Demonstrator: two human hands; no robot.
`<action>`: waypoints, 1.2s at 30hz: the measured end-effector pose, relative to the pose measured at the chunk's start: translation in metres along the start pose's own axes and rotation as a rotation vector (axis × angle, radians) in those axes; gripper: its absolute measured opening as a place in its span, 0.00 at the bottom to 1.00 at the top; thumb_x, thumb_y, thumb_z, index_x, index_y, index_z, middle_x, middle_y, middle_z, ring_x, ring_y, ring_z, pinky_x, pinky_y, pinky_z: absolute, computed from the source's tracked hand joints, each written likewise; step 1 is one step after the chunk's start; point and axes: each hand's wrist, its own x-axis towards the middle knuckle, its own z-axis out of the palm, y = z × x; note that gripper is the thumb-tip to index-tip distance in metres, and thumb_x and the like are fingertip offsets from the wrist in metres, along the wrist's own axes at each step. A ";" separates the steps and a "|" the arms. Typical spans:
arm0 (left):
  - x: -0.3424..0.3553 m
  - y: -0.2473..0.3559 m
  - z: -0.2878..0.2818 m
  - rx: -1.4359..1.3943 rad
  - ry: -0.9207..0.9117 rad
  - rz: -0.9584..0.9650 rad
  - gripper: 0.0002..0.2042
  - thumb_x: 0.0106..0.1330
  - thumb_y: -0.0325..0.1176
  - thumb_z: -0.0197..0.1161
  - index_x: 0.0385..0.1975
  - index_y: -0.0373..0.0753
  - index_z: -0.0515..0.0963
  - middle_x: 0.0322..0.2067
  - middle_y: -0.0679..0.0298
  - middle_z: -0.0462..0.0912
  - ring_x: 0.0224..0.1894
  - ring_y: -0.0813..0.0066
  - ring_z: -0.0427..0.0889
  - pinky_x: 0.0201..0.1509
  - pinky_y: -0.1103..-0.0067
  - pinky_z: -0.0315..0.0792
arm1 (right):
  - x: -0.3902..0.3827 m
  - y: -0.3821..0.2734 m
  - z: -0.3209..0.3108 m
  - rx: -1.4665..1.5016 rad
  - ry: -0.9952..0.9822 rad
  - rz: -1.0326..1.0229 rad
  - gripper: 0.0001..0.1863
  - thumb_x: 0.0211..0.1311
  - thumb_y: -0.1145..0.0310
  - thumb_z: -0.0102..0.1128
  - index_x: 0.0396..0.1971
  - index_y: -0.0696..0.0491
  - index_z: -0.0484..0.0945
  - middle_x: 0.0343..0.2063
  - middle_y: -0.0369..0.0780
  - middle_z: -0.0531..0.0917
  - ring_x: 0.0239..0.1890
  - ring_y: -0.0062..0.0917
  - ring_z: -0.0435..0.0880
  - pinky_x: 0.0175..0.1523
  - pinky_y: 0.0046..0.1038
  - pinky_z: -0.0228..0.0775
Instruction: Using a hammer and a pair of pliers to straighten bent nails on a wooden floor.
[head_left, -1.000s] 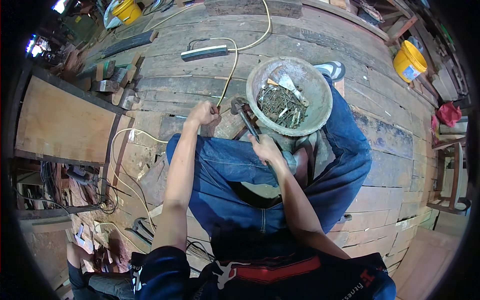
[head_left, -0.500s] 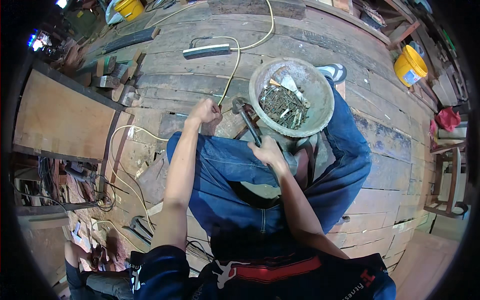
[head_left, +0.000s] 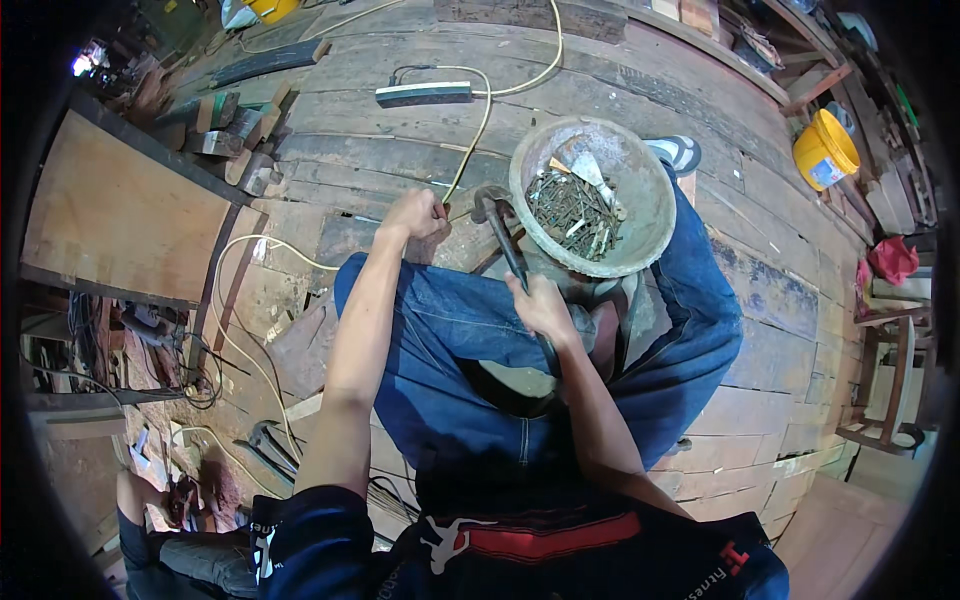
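My right hand [head_left: 541, 305] is wrapped round the dark handle of a hammer [head_left: 502, 233], above my bent leg in blue jeans. The hammer's head lies up and left of that hand, between my left hand and a bowl. Low over the floor, my left hand [head_left: 416, 215] has its fingers pinched together; whatever is in them is hidden. A wide grey bowl [head_left: 655, 240] stands just right of the hammer, against my legs. Inside it lie many rusty nails [head_left: 575, 212] and a scraper-like tool with a pale blade [head_left: 588, 168].
A power strip [head_left: 423, 94] with a yellow cord [head_left: 480, 140] lies ahead on the plank floor. Wood offcuts [head_left: 225, 140] and a panel [head_left: 130, 215] are at left. A yellow bucket [head_left: 826, 150] stands at right. Another person's leg [head_left: 140, 495] shows at lower left.
The whole view has shifted slightly. My hands, the hammer and the bowl keep nearly the same places relative to each other.
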 end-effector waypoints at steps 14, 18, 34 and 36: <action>-0.002 0.000 0.000 -0.034 -0.005 -0.088 0.09 0.47 0.32 0.67 0.29 0.41 0.85 0.30 0.55 0.86 0.36 0.59 0.85 0.43 0.69 0.78 | -0.004 -0.030 0.020 -0.096 0.251 -0.248 0.23 0.67 0.56 0.51 0.29 0.66 0.78 0.20 0.61 0.77 0.31 0.57 0.79 0.38 0.50 0.71; -0.003 -0.001 0.001 -0.067 0.029 -0.076 0.08 0.47 0.31 0.66 0.29 0.41 0.85 0.30 0.55 0.86 0.37 0.59 0.85 0.44 0.69 0.78 | 0.000 -0.024 0.026 -0.159 0.226 -0.175 0.24 0.67 0.56 0.50 0.30 0.66 0.78 0.21 0.61 0.78 0.31 0.58 0.80 0.38 0.50 0.72; -0.005 -0.001 0.004 -0.054 0.019 -0.083 0.07 0.48 0.30 0.66 0.28 0.42 0.85 0.31 0.56 0.86 0.37 0.58 0.85 0.44 0.69 0.77 | -0.005 -0.033 0.024 -0.143 0.214 -0.143 0.24 0.68 0.55 0.50 0.32 0.66 0.78 0.23 0.62 0.78 0.32 0.59 0.80 0.38 0.51 0.73; -0.003 -0.003 0.006 -0.053 0.022 -0.077 0.07 0.48 0.30 0.67 0.28 0.41 0.85 0.30 0.56 0.86 0.37 0.58 0.85 0.44 0.69 0.77 | -0.005 -0.035 0.023 -0.132 0.224 -0.162 0.24 0.68 0.55 0.49 0.32 0.66 0.77 0.23 0.62 0.78 0.32 0.59 0.80 0.38 0.51 0.73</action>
